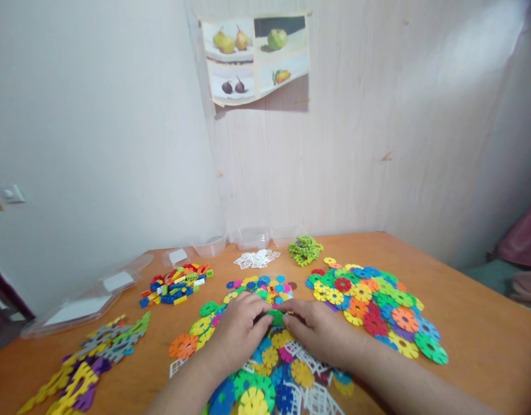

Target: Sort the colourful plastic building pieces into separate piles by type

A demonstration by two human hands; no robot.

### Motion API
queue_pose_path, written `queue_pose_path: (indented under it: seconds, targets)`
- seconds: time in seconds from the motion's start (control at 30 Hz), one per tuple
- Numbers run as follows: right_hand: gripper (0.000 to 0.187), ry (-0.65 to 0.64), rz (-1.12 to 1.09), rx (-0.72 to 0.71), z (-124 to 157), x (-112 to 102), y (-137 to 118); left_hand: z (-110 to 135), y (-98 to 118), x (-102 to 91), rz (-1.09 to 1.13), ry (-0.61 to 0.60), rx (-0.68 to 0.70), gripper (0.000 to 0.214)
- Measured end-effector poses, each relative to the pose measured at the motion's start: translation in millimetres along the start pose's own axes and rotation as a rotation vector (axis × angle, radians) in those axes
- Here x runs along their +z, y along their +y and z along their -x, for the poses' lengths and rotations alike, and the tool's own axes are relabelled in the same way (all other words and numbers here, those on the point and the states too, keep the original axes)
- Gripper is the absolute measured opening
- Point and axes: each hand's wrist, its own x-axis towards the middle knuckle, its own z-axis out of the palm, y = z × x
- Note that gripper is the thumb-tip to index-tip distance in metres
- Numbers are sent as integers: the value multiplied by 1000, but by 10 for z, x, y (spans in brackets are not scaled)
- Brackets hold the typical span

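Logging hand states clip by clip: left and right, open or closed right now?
Left hand: partly curled at a green disc; firm grip cannot be told.
Right hand: partly curled at the same disc; grip likewise unclear.

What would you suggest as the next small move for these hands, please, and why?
I would probably lift the green piece clear of the mixed pile, since the left hand and right hand meet at it. The hands partly hide it, and discs and white lattice pieces lie jumbled close by, so raising it should show its shape better.
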Motion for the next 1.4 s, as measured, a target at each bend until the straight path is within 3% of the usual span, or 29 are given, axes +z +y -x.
queue_pose_path:
  seconds: [0.3, 0.5, 0.6, 0.73, 0.87, 1.0, 1.1, 1.23, 1.4]
  targets:
    - [33, 94, 49, 31, -3, 9, -7, 8, -101, 10, 51, 56, -45, 27]
    - [22, 169, -38, -13, -38, 28, -44, 12, -5, -6, 157, 15, -83, 25]
    - [26, 256, -32, 9, -70, -28, 10, 17, 17, 14, 219, 17, -106, 28]
    - [31, 434, 65, 178, -107, -275, 251, 15, -4, 22, 209, 58, -150, 28]
    - [35, 574, 258, 440, -74, -647, 566, 1, 6, -13, 131, 48, -139, 25]
    - [34, 544, 349, 687, 14, -937, 780, -10, 25, -27, 95, 29, -99, 23]
    - [30, 532, 373, 779, 52, -1029, 841, -14, 10, -14, 69, 43, -74, 21]
    - [29, 561, 357, 721, 27, -986, 761, -19, -25, 1, 47, 35, -58, 21]
    - [22, 408, 274, 452, -29, -727, 485, -13, -40, -2, 17, 7, -40, 21]
